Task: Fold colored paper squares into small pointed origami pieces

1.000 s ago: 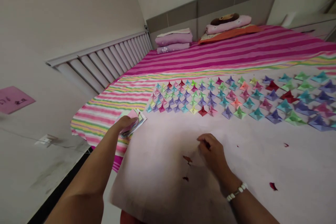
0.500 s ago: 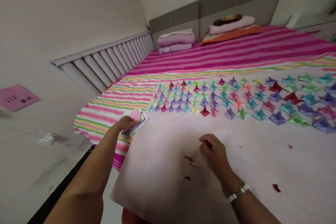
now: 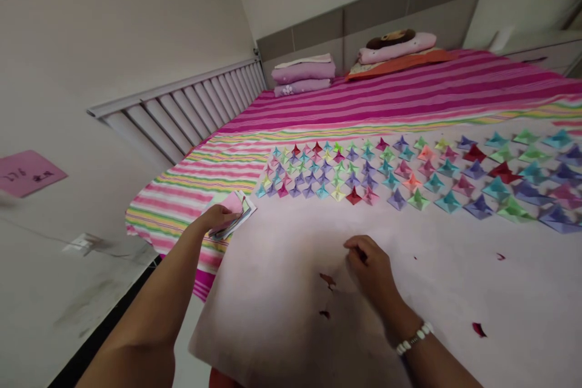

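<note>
My left hand [image 3: 219,218] is closed on a stack of coloured paper [image 3: 245,211] at the left edge of the board, with a pink sheet on top. My right hand [image 3: 367,254], loosely curled, is at the middle of the pale board [image 3: 273,291]; no object shows in its fingers. Beyond both hands, rows of small folded paper shapes [image 3: 353,195] in many colours cover the far part of the board. Torn dark red scraps [image 3: 327,280] lie left of my right hand, and another red scrap [image 3: 479,330] is farther right.
The board rests on a bed with a striped sheet [image 3: 177,185]. A slatted rail [image 3: 182,109] runs along the bed's left side. Folded bedding [image 3: 304,73] and a pink pillow [image 3: 400,48] sit by the headboard. On the left wall are a pink note [image 3: 31,173] and a socket [image 3: 82,244].
The view has shifted slightly. Both hands keep their places, the left at the paper stack and the right curled over the board.
</note>
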The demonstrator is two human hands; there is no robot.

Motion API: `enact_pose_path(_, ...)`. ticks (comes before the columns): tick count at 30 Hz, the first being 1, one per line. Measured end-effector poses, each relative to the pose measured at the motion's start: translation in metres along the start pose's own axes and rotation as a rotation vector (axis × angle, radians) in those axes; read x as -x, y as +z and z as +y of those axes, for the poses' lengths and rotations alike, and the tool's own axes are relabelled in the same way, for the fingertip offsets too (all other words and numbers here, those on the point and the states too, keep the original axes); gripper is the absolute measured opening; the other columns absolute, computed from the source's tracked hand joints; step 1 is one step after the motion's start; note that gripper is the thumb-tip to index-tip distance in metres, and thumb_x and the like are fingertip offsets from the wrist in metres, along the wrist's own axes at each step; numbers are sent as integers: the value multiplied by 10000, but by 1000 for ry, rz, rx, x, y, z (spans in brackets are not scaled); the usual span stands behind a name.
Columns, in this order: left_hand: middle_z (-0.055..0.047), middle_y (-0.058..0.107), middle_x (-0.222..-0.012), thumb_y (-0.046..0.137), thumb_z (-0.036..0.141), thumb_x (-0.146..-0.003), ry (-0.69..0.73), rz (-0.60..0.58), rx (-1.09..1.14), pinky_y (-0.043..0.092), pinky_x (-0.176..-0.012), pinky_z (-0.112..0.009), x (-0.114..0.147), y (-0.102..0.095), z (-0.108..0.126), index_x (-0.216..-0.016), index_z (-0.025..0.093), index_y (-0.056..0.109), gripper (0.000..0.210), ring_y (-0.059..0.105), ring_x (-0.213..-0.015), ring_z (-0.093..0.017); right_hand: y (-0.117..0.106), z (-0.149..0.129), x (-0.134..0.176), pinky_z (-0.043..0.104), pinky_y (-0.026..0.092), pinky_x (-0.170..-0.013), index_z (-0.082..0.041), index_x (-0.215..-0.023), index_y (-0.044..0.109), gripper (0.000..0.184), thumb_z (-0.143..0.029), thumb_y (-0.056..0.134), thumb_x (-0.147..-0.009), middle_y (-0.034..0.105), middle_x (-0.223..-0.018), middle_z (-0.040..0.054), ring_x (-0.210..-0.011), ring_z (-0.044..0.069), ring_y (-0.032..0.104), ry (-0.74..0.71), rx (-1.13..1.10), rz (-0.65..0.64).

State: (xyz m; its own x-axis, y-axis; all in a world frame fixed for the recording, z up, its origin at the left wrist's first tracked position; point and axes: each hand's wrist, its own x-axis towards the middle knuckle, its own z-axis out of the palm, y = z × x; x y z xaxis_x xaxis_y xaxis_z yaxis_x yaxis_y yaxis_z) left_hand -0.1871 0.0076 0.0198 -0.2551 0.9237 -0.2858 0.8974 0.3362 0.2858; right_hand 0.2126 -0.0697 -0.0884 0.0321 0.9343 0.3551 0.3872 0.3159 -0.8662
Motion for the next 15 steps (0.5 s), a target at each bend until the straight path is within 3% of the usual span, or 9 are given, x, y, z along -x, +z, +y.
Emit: enact_pose_path(15, 45, 308, -415, 654, 614, -551, -21, 33, 108, 216, -470, -260, 2, 4, 0, -438, 213, 402, 486, 347, -431, -123, -1, -1, 0, 319, 452, -667, -196, -764, 598, 174, -142, 440, -714, 630, -823, 60, -733, 201, 586, 8, 12, -2)
